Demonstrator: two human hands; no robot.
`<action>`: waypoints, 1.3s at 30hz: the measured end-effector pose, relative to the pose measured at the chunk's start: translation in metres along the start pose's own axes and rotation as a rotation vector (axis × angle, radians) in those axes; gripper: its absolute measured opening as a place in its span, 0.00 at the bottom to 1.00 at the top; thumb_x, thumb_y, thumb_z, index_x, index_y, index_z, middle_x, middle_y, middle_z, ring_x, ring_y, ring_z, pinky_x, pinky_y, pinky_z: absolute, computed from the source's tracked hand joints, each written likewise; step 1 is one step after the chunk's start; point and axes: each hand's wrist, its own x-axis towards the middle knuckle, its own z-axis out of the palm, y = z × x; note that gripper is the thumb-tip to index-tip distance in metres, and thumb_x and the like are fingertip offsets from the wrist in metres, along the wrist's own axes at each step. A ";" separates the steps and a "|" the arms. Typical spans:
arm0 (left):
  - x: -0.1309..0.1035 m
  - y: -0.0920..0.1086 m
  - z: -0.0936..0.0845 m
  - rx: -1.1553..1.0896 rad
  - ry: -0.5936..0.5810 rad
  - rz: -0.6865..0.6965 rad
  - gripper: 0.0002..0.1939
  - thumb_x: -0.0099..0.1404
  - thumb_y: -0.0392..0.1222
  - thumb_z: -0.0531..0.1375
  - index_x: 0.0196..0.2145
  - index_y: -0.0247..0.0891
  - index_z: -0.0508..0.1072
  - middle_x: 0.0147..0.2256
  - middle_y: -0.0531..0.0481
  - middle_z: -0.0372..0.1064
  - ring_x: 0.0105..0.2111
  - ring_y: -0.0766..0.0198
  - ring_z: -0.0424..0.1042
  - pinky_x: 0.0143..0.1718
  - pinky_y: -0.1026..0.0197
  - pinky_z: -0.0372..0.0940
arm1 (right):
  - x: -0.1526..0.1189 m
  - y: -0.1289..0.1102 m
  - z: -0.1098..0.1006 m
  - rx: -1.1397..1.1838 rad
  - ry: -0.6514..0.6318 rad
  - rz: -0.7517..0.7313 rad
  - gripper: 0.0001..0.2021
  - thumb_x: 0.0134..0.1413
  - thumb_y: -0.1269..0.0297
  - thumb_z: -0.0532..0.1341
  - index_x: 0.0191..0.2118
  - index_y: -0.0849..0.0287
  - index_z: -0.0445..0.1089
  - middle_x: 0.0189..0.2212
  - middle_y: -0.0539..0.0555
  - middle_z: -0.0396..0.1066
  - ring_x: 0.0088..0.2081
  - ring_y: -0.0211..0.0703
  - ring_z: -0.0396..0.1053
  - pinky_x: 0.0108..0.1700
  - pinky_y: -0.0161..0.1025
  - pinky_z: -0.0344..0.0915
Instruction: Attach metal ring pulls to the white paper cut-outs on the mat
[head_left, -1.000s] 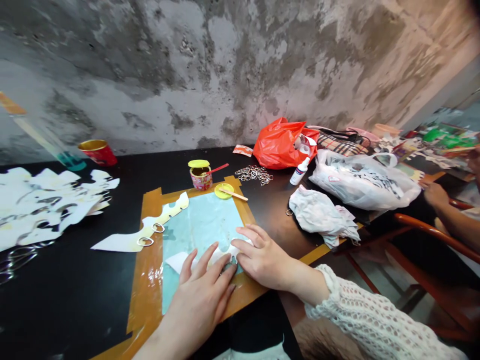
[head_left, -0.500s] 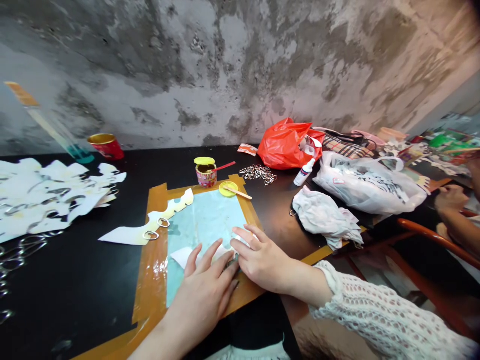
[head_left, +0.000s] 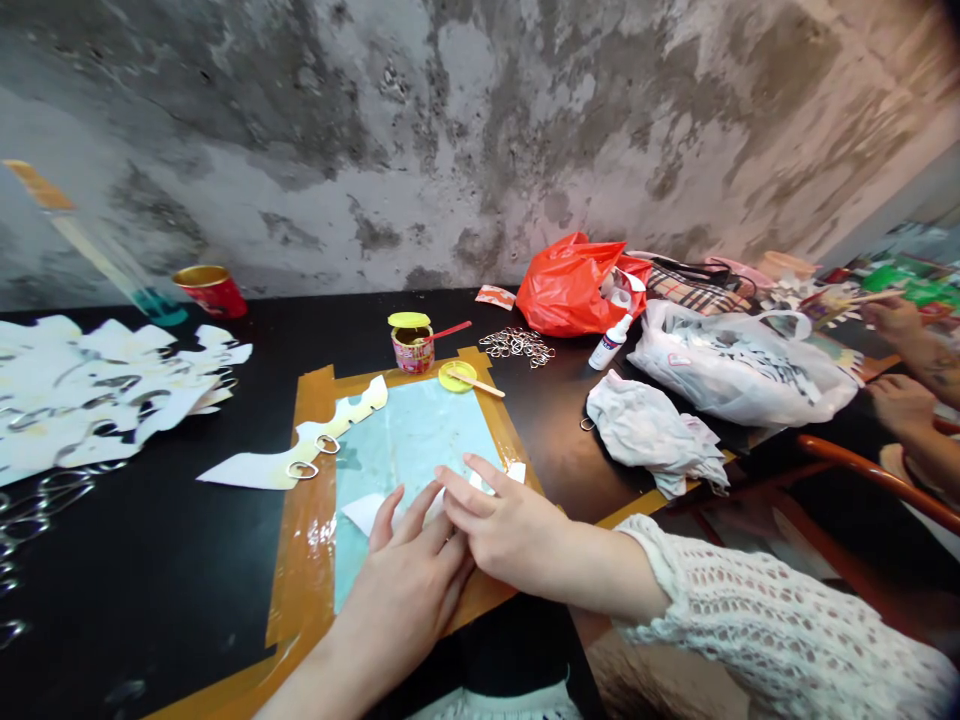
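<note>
— Where is the paper cutout (head_left: 367, 512)?
— On the blue mat (head_left: 409, 440), near the bench (head_left: 150, 560) front edge. Left hand (head_left: 409, 585) and right hand (head_left: 502, 528) press it flat, fingers spread.
— Containers?
— The small jar (head_left: 411, 352) stands open, a red stick inside; its yellow lid (head_left: 456, 377) lies beside.

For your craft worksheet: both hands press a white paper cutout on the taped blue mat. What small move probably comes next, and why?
Probably smooth the white cutout flat outward: left hand and right hand both lie open on it, fingers spread, gripping nothing.
</note>
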 end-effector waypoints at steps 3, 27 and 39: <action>-0.003 -0.002 0.003 0.017 0.003 0.001 0.14 0.68 0.42 0.54 0.49 0.46 0.74 0.51 0.45 0.72 0.61 0.47 0.59 0.65 0.41 0.40 | 0.004 -0.006 -0.005 -0.102 -0.075 -0.085 0.09 0.60 0.59 0.61 0.34 0.54 0.78 0.48 0.54 0.74 0.67 0.52 0.51 0.70 0.53 0.49; 0.003 0.003 0.001 0.004 0.059 0.016 0.12 0.68 0.42 0.55 0.47 0.46 0.74 0.50 0.51 0.74 0.61 0.48 0.59 0.65 0.43 0.39 | -0.053 -0.015 0.015 0.232 0.194 0.472 0.15 0.59 0.71 0.57 0.51 0.59 0.71 0.57 0.57 0.66 0.63 0.60 0.52 0.64 0.60 0.54; 0.007 0.004 -0.004 0.054 0.054 0.043 0.14 0.68 0.41 0.53 0.47 0.46 0.74 0.49 0.51 0.74 0.60 0.47 0.60 0.63 0.44 0.40 | -0.049 -0.013 0.008 0.096 0.181 0.264 0.13 0.59 0.72 0.54 0.45 0.63 0.73 0.60 0.59 0.63 0.67 0.60 0.45 0.68 0.59 0.46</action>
